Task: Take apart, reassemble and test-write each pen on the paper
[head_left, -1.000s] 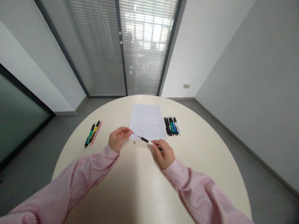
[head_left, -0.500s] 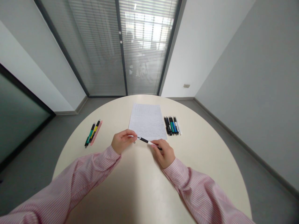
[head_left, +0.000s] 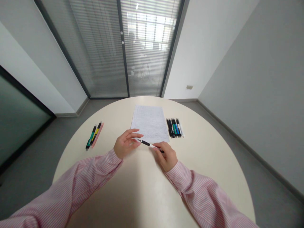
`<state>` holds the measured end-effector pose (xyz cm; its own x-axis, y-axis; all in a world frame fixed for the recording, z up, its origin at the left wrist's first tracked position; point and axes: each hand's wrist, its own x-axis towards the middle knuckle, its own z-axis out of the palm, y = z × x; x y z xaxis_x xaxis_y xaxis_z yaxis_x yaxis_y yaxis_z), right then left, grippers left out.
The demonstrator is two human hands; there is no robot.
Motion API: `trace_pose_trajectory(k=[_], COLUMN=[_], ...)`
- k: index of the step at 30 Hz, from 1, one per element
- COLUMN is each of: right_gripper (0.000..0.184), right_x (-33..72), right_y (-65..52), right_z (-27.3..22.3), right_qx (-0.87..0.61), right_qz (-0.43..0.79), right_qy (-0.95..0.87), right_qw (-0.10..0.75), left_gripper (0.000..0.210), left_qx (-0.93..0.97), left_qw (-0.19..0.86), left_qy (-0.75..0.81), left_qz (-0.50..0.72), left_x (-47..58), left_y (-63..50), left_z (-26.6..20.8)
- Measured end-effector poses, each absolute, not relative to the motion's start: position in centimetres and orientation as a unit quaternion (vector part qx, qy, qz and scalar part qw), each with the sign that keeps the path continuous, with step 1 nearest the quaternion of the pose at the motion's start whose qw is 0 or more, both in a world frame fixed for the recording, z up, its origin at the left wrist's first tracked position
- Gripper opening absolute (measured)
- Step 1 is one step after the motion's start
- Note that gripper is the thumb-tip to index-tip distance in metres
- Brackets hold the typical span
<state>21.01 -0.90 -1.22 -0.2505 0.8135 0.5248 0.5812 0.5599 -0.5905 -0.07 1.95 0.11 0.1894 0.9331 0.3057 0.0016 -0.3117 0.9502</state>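
Note:
My right hand (head_left: 167,155) grips a white pen with a black grip section (head_left: 145,143) near its rear end, over the near edge of a lined sheet of paper (head_left: 149,122). The pen slants, its tip toward the left. At that tip is my left hand (head_left: 125,144), its fingers stretched and spread apart, the thumb beneath them close to the point. Whether the thumb touches the tip I cannot tell.
Several pens (head_left: 175,128) lie side by side to the right of the paper. On the left of the round table (head_left: 152,193) are a green-and-black pen (head_left: 91,137), a yellow-and-black pen (head_left: 96,132) and a pink pen (head_left: 97,136). A glass partition with blinds stands beyond.
The fingers of my left hand have lifted and spread away from the pen tip, which they were pinching before. My right hand keeps its hold on the pen, nearly unmoved.

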Motion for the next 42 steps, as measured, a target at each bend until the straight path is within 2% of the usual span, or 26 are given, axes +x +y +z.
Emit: trace_pose_trajectory(k=[2, 6, 10, 15, 21, 24, 42], right_gripper=[0.015, 0.016, 0.017, 0.016, 0.014, 0.013, 0.012], right_x=[21.0, 21.1, 21.1, 21.1, 21.3, 21.3, 21.2], right_y=[-0.9, -0.8, -0.9, -0.9, -0.8, -0.8, -1.0], right_z=[-1.4, -1.6, -1.5, -1.5, -1.7, -1.8, -1.4], right_qx=[-0.452, -0.47, -0.476, -0.481, -0.481, -0.481, -0.468], right_qz=[0.142, 0.151, 0.154, 0.146, 0.137, 0.138, 0.107], right_qy=[-0.774, -0.761, -0.757, -0.754, -0.754, -0.754, -0.767], right_qw=[0.421, 0.421, 0.421, 0.422, 0.425, 0.425, 0.425], left_gripper=[0.045, 0.027, 0.015, 0.011, 0.024, 0.026, 0.015], left_qx=[0.692, 0.814, 0.847, 0.837, 0.621, 0.577, 0.703], left_qw=[0.359, 0.125, 0.059, 0.125, 0.423, 0.478, 0.347], left_qy=[0.388, 0.411, 0.42, 0.423, 0.463, 0.451, 0.438], left_qz=[0.492, 0.39, 0.322, 0.324, 0.471, 0.486, 0.44], left_x=[-0.5, -1.4, -1.8, -1.7, -1.5, -1.3, -1.0], left_y=[2.1, 2.5, 2.9, 3.1, 3.4, 3.5, 2.3], left_z=[0.2, 0.2, -0.4, -0.8, -0.3, 0.1, 0.3])
